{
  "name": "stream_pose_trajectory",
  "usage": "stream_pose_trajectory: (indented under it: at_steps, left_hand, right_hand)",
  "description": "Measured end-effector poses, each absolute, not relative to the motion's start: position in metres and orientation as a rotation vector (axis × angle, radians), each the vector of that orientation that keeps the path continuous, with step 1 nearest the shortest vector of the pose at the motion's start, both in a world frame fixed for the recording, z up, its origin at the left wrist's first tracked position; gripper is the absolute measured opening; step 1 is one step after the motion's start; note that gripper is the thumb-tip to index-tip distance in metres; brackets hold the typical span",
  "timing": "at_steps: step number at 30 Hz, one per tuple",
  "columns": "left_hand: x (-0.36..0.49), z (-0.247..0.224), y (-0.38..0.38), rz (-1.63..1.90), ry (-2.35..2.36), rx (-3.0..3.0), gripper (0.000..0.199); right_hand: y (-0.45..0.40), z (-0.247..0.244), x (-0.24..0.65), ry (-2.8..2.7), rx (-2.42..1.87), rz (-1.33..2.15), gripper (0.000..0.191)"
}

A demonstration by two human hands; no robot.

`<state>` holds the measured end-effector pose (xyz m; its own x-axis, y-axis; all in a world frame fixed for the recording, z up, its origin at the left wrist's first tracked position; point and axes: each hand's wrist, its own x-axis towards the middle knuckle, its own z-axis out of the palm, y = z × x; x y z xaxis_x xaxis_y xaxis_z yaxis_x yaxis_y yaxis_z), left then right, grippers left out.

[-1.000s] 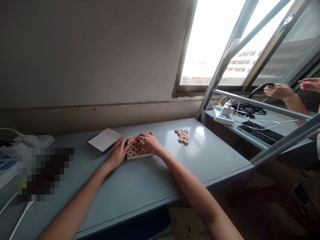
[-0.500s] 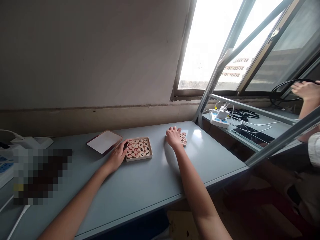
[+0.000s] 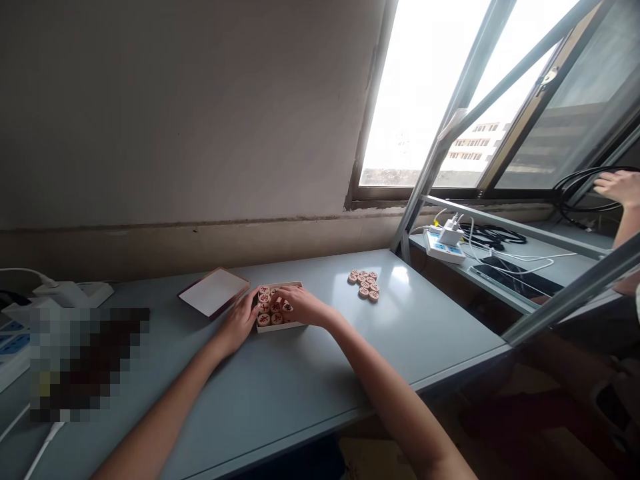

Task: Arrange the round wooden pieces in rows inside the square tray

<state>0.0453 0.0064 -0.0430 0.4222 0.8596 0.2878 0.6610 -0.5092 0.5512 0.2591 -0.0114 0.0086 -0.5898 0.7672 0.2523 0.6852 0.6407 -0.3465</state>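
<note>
Box [image 3: 280,327] is on the desk [image 3: 300,387], with round wooden pieces [image 3: 264,319] in it, red and black characters showing. Right hand [image 3: 303,305] is now back over it; half a second ago it was at the loose pieces [image 3: 364,292] right of the box. So it's between pile and box, working at the box end. Its fingers are bent down among the pieces, partly closed; can't tell if they grip one. Left hand [image 3: 240,322] hasn't left the box's left wall: fingers loosely curved against it, bracing by the look of it, no piece seen in it. Lid [image 3: 213,291] lies left of the box, pale inside up. Another person's hand [image 3: 620,187] is well right of the box.
</note>
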Motion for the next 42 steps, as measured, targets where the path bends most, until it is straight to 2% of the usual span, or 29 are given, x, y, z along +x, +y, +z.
stream_pose_trajectory:
  at_steps: [5,8,12,15,17,20,22,26,28,32,36,42]
  left_hand:
    - [0.045,-0.044,0.007,0.775,1.299,2.328,0.053]
    - [0.045,-0.043,0.006,0.759,1.312,2.319,0.053]
    - [0.045,-0.04,0.005,0.735,1.321,2.324,0.053]
    - [0.046,-0.041,0.005,0.756,1.311,2.332,0.052]
    - [0.046,-0.043,0.007,0.777,1.308,2.331,0.052]
    - [0.045,-0.045,0.008,0.811,1.302,2.335,0.051]
    - [0.044,-0.045,0.008,0.813,1.295,2.348,0.05]
    - [0.043,-0.04,0.006,0.794,1.298,2.361,0.048]
    - [0.043,-0.038,0.005,0.793,1.302,2.353,0.049]
    - [0.044,-0.038,0.004,0.78,1.31,2.326,0.051]
    - [0.045,-0.039,0.005,0.769,1.309,2.317,0.051]
    - [0.044,-0.043,0.008,0.792,1.308,2.326,0.051]
  right_hand:
    - [-0.015,0.013,0.26,-2.441,-1.25,0.093,0.021]
    - [-0.016,0.029,0.278,-2.373,-1.386,-0.021,0.022]
    - [-0.02,0.041,0.316,-2.262,-1.845,-0.14,0.017]
    - [-0.021,0.037,0.349,-2.111,-2.263,-0.093,0.017]
    - [-0.019,0.033,0.365,-2.028,-2.371,-0.065,0.02]
    - [-0.017,0.033,0.365,-2.018,-2.292,-0.077,0.027]
    - [-0.016,0.036,0.348,-2.116,-2.002,0.012,0.028]
    - [-0.021,0.035,0.289,-2.434,-1.235,0.43,0.026]
    - [-0.026,0.03,0.264,-2.531,-1.108,0.495,0.022]
    - [-0.03,0.022,0.246,-2.492,-1.152,0.47,0.014]
    - [-0.025,0.028,0.266,-2.384,-1.115,0.527,0.013]
    - [-0.018,0.041,0.325,-2.223,-1.702,0.291,0.014]
